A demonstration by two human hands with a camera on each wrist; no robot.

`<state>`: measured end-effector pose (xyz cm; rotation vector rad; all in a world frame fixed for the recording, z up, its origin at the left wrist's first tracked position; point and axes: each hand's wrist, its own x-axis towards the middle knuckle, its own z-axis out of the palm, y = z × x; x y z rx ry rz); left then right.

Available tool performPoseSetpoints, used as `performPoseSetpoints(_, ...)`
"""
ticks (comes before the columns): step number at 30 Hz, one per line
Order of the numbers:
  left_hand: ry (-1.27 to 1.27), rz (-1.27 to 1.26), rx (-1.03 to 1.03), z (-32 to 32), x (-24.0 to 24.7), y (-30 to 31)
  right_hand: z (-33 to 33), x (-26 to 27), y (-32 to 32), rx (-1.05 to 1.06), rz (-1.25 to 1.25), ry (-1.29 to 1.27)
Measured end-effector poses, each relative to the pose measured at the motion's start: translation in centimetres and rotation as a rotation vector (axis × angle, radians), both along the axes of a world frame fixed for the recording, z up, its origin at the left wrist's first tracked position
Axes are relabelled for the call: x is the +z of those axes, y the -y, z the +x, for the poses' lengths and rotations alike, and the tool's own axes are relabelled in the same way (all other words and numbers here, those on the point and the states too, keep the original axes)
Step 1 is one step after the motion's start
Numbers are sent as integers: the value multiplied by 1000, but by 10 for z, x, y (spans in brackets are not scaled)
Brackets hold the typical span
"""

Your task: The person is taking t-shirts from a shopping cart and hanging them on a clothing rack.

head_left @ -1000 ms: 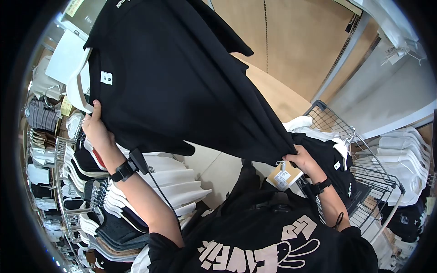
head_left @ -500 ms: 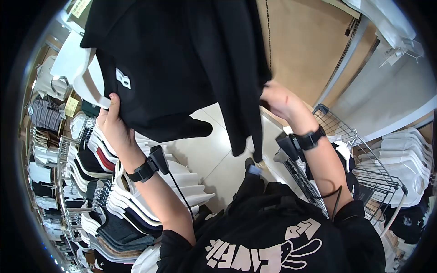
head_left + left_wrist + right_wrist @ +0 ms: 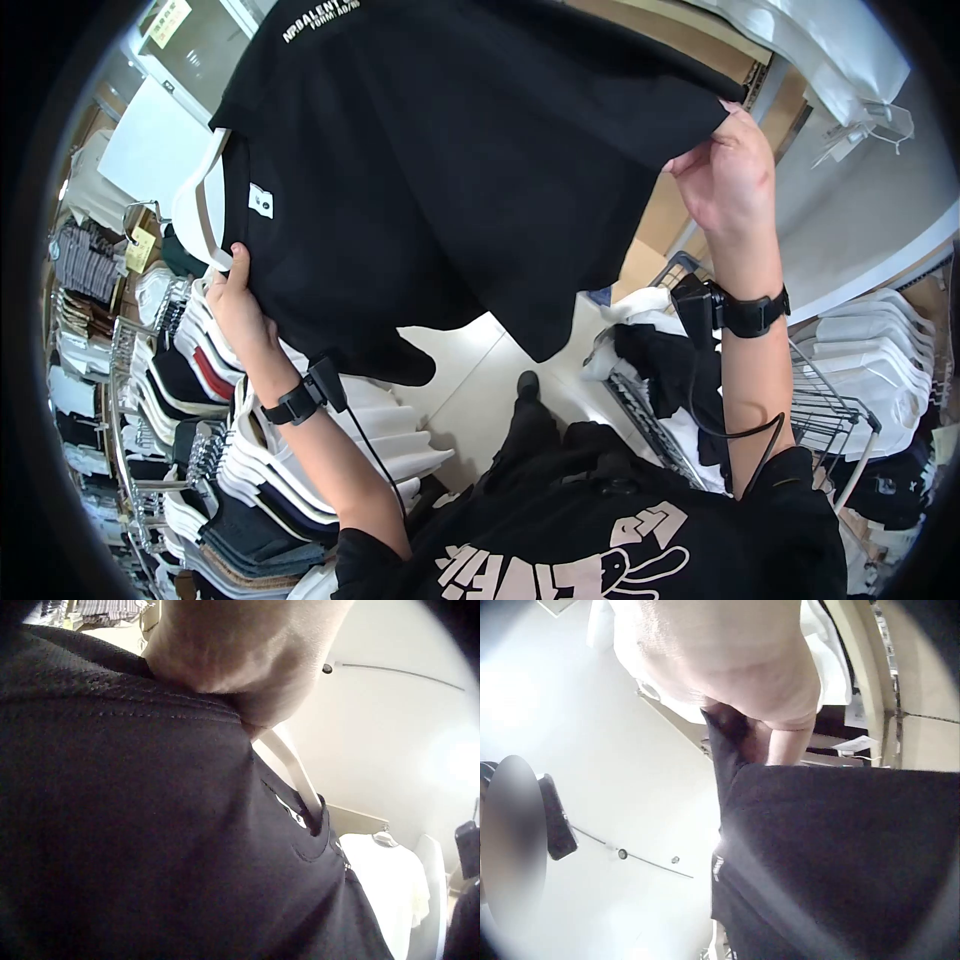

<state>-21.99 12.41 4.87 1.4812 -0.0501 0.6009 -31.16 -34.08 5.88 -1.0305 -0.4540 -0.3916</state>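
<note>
A black T-shirt (image 3: pixel 450 190) hangs spread out in front of me on a white hanger (image 3: pixel 203 215), with pale lettering near its top and a small white label (image 3: pixel 261 201) inside the neck. My left hand (image 3: pixel 245 310) grips the shirt's near shoulder along with the hanger, thumb on top. At the far right, my right hand (image 3: pixel 735 175) pinches an edge of the black cloth and holds it out. The right wrist view shows the T-shirt (image 3: pixel 840 847) draping down from those fingers. In the left wrist view, the white hanger (image 3: pixel 296 769) emerges from under the left hand.
To my left stands a rack of hanging shirts (image 3: pixel 275 460). A wire shopping cart (image 3: pixel 835 415) with clothes in it is at my right. White shirts (image 3: pixel 865 360) hang beyond the cart. Pale floor tiles (image 3: pixel 470 370) show beneath the T-shirt.
My right hand let go of the shirt's lower edge near the cart, moved up and now holds an edge at the upper right. The cloth is stretched wider; my left hand keeps its grip.
</note>
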Motion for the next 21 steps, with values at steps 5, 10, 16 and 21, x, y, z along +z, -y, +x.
performPoseSetpoints(5,-17,-49,-5,5,-7,16,-29,37,-20,-145,10,-62)
performPoseSetpoints(10,-99,-83,1,8,-15,25,-40,48,-33,-220,30,-171)
performPoseSetpoints(16,-46,-128,-65,2,2,35,-18,12,-14,-138,72,-203)
performPoseSetpoints(21,88,-5,-72,-1,49,57,12,-154,-19,3,-568,-742)
